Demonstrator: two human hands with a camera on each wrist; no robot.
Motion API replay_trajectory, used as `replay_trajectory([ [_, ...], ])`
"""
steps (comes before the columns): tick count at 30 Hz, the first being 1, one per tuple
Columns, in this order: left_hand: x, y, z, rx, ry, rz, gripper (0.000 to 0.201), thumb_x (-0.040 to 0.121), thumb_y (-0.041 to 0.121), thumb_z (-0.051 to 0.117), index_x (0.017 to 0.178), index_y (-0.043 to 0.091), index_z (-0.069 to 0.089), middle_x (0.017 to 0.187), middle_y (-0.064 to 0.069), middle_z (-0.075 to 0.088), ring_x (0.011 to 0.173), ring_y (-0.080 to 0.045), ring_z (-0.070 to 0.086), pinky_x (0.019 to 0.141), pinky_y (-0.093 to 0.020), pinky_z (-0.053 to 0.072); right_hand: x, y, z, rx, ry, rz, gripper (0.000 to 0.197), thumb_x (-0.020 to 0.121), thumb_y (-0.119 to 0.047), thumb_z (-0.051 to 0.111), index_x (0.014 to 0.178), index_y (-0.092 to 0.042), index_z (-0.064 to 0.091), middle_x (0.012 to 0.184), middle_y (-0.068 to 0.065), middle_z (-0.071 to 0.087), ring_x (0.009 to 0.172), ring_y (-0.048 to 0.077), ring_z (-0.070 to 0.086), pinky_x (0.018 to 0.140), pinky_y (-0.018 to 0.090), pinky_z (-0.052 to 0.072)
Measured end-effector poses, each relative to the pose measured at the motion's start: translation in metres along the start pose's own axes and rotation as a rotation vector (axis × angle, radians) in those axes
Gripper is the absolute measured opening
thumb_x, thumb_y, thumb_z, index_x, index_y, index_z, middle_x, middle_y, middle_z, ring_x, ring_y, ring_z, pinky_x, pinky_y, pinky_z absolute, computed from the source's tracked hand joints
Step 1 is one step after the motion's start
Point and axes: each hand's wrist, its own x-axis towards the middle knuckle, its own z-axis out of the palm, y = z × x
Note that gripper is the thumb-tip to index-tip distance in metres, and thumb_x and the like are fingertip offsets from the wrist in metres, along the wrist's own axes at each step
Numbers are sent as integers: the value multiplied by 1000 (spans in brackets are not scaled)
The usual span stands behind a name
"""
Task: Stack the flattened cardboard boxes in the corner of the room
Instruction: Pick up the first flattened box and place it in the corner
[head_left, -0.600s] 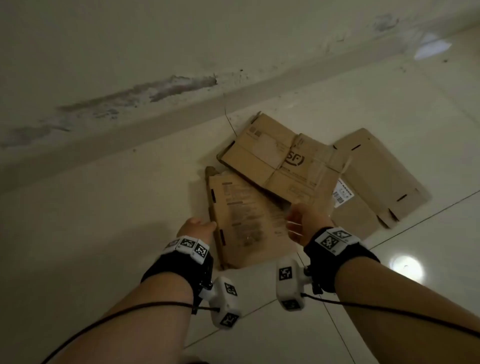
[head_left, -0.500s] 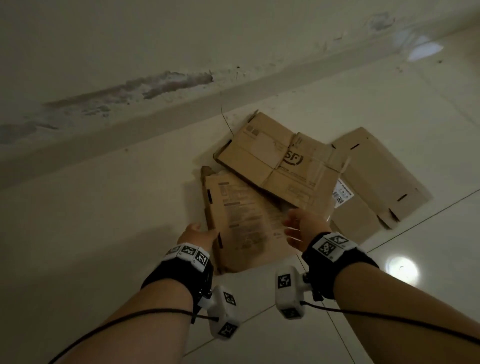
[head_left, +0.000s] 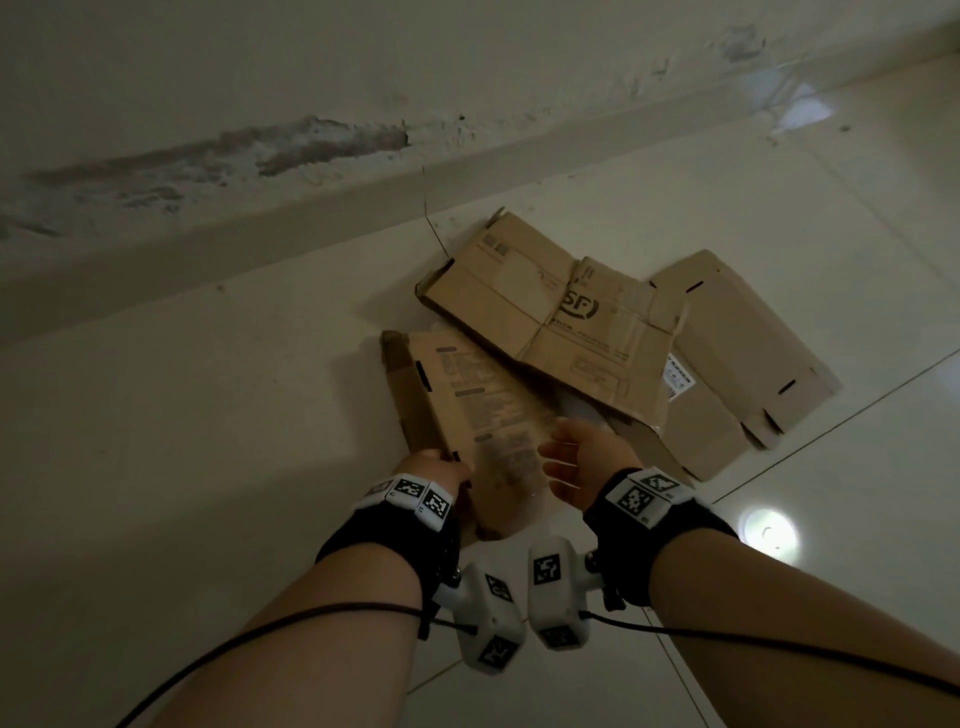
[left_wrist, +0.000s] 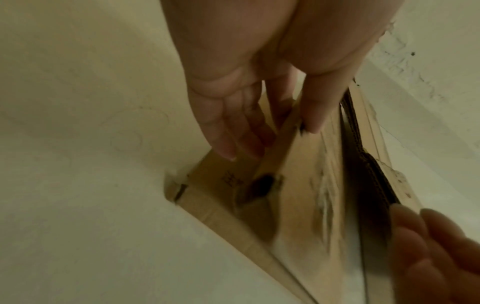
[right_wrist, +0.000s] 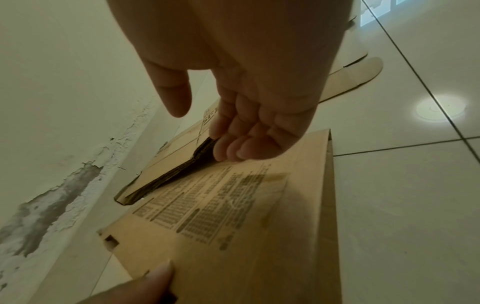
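Cardboard with printed text (head_left: 483, 415) is pinched at its edge by my left hand (head_left: 434, 465); my right hand (head_left: 587, 462) hovers open, fingers relaxed, holding nothing.

You cannot read the small print on the printed box (head_left: 483, 415); it is blurred in every view. Your left hand (head_left: 434, 465) hides that box's near left edge, and the SF box (head_left: 561, 317) covers its far right corner. The plain box (head_left: 737, 353) at the right lies partly under the SF box.
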Motion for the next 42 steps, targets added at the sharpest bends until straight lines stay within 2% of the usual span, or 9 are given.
replay_trajectory([
  [4, 2, -6, -6, -135, 2, -14, 49, 90, 7, 51, 139, 2, 45, 141, -18, 50, 128, -34, 50, 62, -18, 46, -4, -3, -10, -84, 72, -48, 16, 88, -26, 53, 81, -13, 57, 77, 4, 59, 67, 18, 51, 64, 31, 45],
  [7, 4, -19, -31, -235, 34, -40, 43, 89, 12, 52, 131, 2, 51, 131, -17, 58, 120, -38, 57, 89, -41, 53, -8, -5, -19, -270, 136, -101, 15, 87, -24, 54, 86, -11, 62, 96, 10, 59, 87, 25, 54, 86, 38, 48],
  [10, -2, -32, -65, -352, 71, -66, 21, 91, 12, 50, 106, 7, 63, 103, -15, 64, 113, -40, 59, 98, -53, 46, -18, -4, -12, -434, 137, -91, 34, 88, -25, 56, 112, -1, 62, 116, 20, 59, 112, 36, 56, 101, 46, 44],
  [16, -20, -52, -99, -566, 61, -14, 28, 94, 7, 43, 118, 7, 58, 107, -15, 61, 100, -30, 56, 92, -45, 45, -39, 13, 39, -449, -19, -113, 51, 80, -31, 66, 125, -14, 49, 123, 10, 54, 116, 30, 52, 96, 42, 46],
  [22, -33, -67, -137, -638, 64, 52, 35, 96, 10, 40, 128, 10, 54, 103, -10, 61, 91, -25, 56, 71, -30, 46, -52, 16, 63, -280, -180, -167, 21, 86, -15, 60, 105, -25, 57, 99, -2, 62, 93, 19, 59, 73, 36, 51],
  [26, -42, -80, -159, -617, 139, 132, 49, 91, 15, 52, 138, 25, 44, 129, -8, 57, 113, -25, 53, 100, -44, 44, -68, 2, 88, -323, -252, -259, 22, 88, -8, 56, 90, -30, 56, 96, -2, 63, 87, 18, 59, 67, 32, 49],
  [30, -45, -93, -173, -834, 183, 116, 73, 86, 15, 60, 147, 29, 24, 138, -9, 52, 119, -29, 50, 100, -49, 42, -81, -12, 116, -440, -287, -338, 24, 88, -6, 55, 96, -29, 57, 93, -1, 64, 83, 19, 60, 63, 32, 48],
  [35, -48, -109, -197, -960, 155, 111, 48, 84, 10, 61, 131, 8, 52, 108, -8, 64, 101, -27, 57, 83, -36, 45, -87, -15, 144, -490, -301, -368, 22, 87, -8, 57, 97, -27, 58, 92, 2, 64, 82, 21, 60, 62, 34, 47],
  [42, -38, -128, -212, -1267, 190, 155, 46, 85, 0, 57, 130, 4, 50, 126, -19, 60, 100, -33, 60, 85, -46, 46, -86, -6, 178, -370, -216, -340, 50, 83, -15, 65, 129, -19, 44, 107, 11, 61, 93, 28, 63, 71, 37, 52],
])
